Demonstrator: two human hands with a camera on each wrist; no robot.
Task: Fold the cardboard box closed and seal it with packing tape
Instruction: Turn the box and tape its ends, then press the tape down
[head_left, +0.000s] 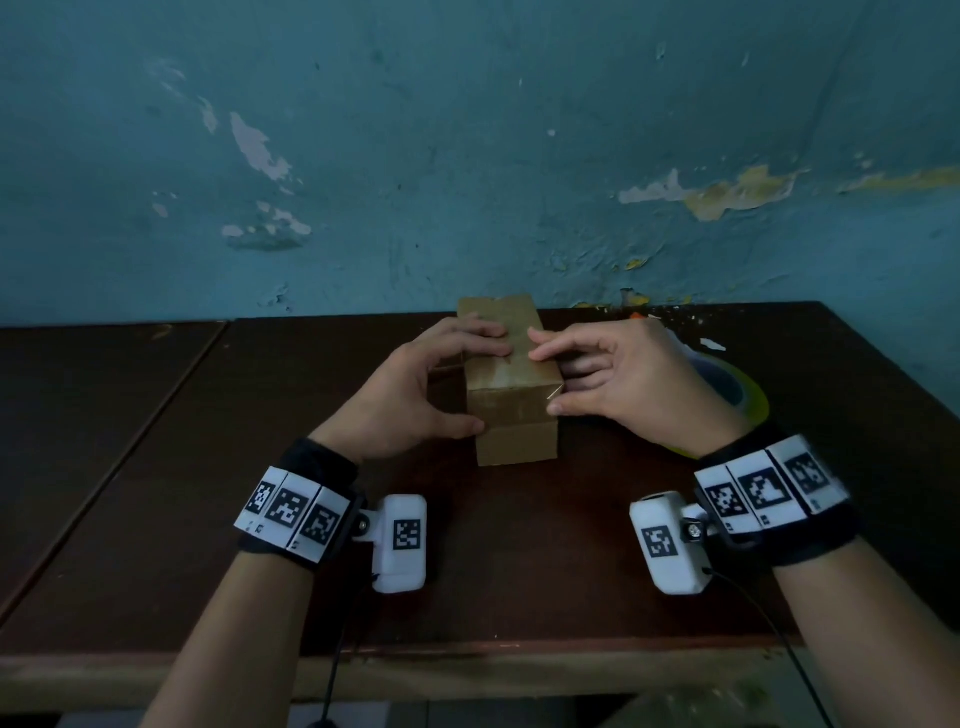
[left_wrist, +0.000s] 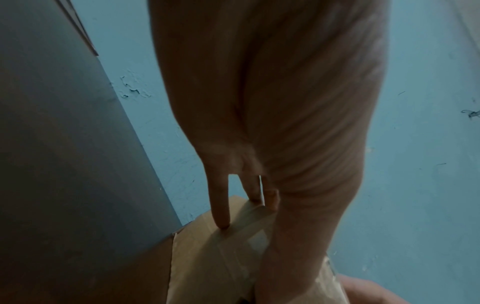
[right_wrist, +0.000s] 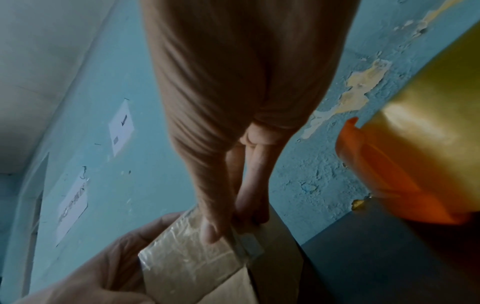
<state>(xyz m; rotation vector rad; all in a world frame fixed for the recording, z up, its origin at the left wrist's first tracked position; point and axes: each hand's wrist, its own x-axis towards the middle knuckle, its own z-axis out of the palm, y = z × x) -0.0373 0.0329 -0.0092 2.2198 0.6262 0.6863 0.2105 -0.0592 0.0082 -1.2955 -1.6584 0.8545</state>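
Note:
A small brown cardboard box (head_left: 519, 441) stands on the dark table (head_left: 208, 467), flaps closed. Clear packing tape (right_wrist: 187, 261) runs over its top and down the near face. My left hand (head_left: 431, 379) lies on the box's left side, with straight fingers (left_wrist: 221, 205) pressing the tape on top and the thumb against the near face. My right hand (head_left: 618, 379) is at the right side: its index finger rests on top, the thumb (right_wrist: 210, 226) presses the tape at the near right corner, and the other fingers lie along the right wall.
A yellow-green tape roll (head_left: 743, 395) lies on the table just behind my right hand, with an orange part (right_wrist: 376, 174) beside it. A peeling blue wall (head_left: 467, 156) rises right behind the box. The table's front edge (head_left: 467, 660) is close to me.

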